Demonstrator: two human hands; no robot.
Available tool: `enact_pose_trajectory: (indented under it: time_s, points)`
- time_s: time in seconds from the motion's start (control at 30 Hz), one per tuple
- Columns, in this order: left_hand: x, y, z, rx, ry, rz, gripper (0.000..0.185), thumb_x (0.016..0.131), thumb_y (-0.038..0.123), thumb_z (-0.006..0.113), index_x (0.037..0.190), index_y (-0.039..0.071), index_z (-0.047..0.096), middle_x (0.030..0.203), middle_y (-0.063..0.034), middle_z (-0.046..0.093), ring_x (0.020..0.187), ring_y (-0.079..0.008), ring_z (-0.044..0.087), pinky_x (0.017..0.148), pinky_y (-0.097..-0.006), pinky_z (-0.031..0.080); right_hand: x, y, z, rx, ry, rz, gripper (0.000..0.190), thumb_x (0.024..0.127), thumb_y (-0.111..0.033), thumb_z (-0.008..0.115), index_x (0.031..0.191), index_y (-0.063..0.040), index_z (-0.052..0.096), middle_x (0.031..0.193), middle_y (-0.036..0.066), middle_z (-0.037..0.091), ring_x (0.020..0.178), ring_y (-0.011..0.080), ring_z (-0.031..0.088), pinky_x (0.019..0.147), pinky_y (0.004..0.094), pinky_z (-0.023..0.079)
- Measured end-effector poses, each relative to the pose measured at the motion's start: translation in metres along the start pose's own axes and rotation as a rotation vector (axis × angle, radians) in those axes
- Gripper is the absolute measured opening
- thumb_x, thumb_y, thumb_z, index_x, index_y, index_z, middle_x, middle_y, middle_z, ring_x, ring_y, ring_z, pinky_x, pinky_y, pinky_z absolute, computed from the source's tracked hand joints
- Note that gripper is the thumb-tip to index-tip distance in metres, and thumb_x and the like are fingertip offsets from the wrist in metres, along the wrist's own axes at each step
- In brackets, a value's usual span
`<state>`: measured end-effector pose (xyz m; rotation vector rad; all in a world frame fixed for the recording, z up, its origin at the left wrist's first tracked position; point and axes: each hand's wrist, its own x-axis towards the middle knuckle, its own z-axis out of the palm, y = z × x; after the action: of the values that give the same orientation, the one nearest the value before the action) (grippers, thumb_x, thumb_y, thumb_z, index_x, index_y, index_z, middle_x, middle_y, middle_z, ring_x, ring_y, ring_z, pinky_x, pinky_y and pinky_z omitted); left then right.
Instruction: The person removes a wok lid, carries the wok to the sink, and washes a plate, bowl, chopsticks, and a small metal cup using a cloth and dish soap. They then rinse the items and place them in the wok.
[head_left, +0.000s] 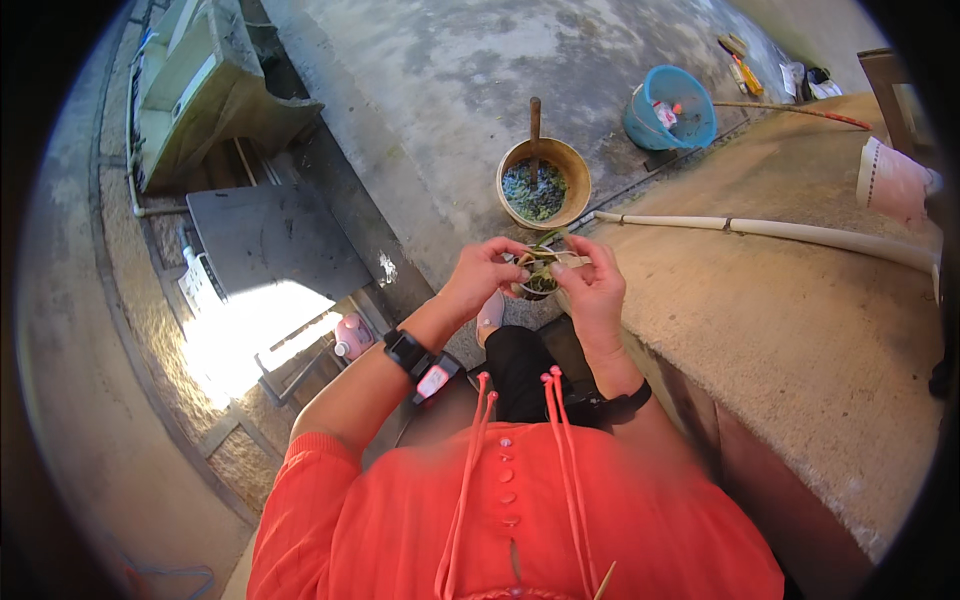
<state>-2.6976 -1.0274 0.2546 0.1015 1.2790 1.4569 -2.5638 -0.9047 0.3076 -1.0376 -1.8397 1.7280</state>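
Observation:
Between my two hands, in front of my knees, is a small round pot with a plant (541, 282); long green and yellowish leaves stick out over its pale rim. My left hand (484, 276) has its thumb and fingers at the pot's left side, on the rim and leaves. From the right, my right hand (598, 289) pinches at the leaves between thumb and fingers. My fingers hide part of the pot. Just beyond it stands a pale bucket (578, 180) of chopped green matter (547, 196), with a wooden handle (535, 124) rising from it.
Farther right is a blue bucket (652, 129) with litter inside. A white pipe (810, 234) runs along the concrete ledge (765, 315) at my right. To the left are a dark flat tabletop (277, 232), a pink jug (354, 335) and a concrete sink (232, 97).

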Motion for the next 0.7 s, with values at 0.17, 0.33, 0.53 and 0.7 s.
enact_pose_trajectory:
  time_s: [0.17,0.33,0.53,0.7]
  points:
    - [0.064,0.021,0.016,-0.101,-0.042,-0.089,0.027,0.082,-0.004,0.067,0.109,-0.003,0.067,0.094,-0.0095,0.068,0.072,-0.0163,0.066,0.058,-0.0312,0.060,0.033,0.019,-0.014,0.122,0.273,0.041,0.042,0.082,0.005,0.069,0.122,0.002,0.060,0.112,0.008,0.057,0.077,0.0090,0.060,0.074,0.0216,0.049]
    - [0.133,0.033,0.015,-0.082,-0.161,-0.211,0.022,0.088,0.000,0.064,0.110,-0.002,0.061,0.097,-0.0096,0.065,0.080,-0.0214,0.067,0.066,-0.0407,0.062,0.069,0.052,-0.015,0.282,0.415,0.123,0.048,0.083,0.003,0.069,0.129,0.000,0.055,0.118,0.010,0.056,0.083,0.0084,0.058,0.078,0.0228,0.049]
    - [0.237,0.020,-0.009,-0.143,-0.329,-0.335,0.028,0.090,0.005,0.062,0.116,-0.003,0.056,0.105,-0.0151,0.065,0.087,-0.0288,0.068,0.069,-0.0456,0.061,0.123,0.113,0.000,0.175,0.479,0.110,0.069,0.078,-0.004,0.077,0.139,-0.001,0.046,0.129,0.014,0.053,0.088,0.0119,0.059,0.082,0.0267,0.051]
    - [0.300,-0.019,-0.033,-0.120,-0.385,-0.431,0.030,0.091,0.006,0.062,0.118,-0.005,0.056,0.108,-0.0188,0.065,0.083,-0.0330,0.069,0.068,-0.0443,0.061,0.149,0.177,0.034,0.347,0.500,0.165,0.074,0.076,-0.001,0.077,0.141,0.000,0.041,0.135,0.015,0.050,0.118,0.0237,0.056,0.095,0.0343,0.051]
